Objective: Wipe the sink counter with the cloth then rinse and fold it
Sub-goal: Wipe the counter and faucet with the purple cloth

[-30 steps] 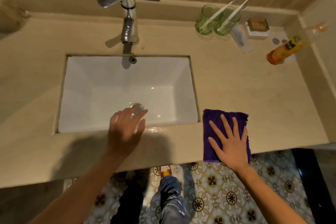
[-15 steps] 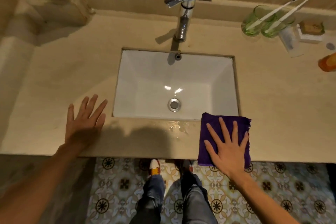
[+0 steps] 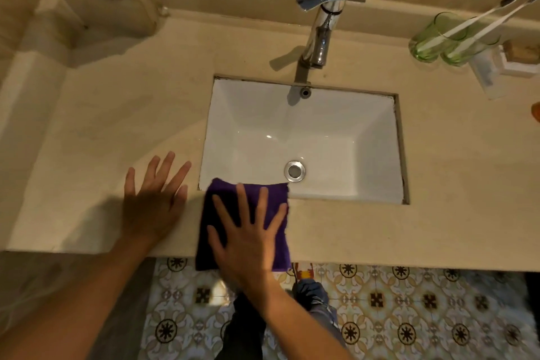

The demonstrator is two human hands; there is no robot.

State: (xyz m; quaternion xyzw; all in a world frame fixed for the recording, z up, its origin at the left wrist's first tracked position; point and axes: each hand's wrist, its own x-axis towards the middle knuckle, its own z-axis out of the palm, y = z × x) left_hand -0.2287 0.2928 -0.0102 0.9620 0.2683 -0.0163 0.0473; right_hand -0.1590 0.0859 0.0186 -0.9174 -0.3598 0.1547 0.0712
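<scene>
A purple cloth [image 3: 223, 204] lies flat on the front strip of the beige counter [image 3: 117, 131], at the near left corner of the white sink [image 3: 321, 131]. Its far edge overlaps the sink rim and its near edge hangs over the counter front. My right hand [image 3: 248, 242] presses flat on the cloth with fingers spread. My left hand [image 3: 152, 202] rests flat on the bare counter just left of the cloth, fingers apart, holding nothing.
A chrome faucet [image 3: 321, 29] stands behind the sink. Two green glasses [image 3: 438, 41] with toothbrushes and a soap dish [image 3: 520, 58] sit at the back right. An orange bottle [image 3: 536, 114] shows at the right edge. Patterned floor tiles lie below.
My right hand slid the cloth leftward along the front strip, from the sink's right corner to its left corner. My left hand stayed on the counter left of the sink.
</scene>
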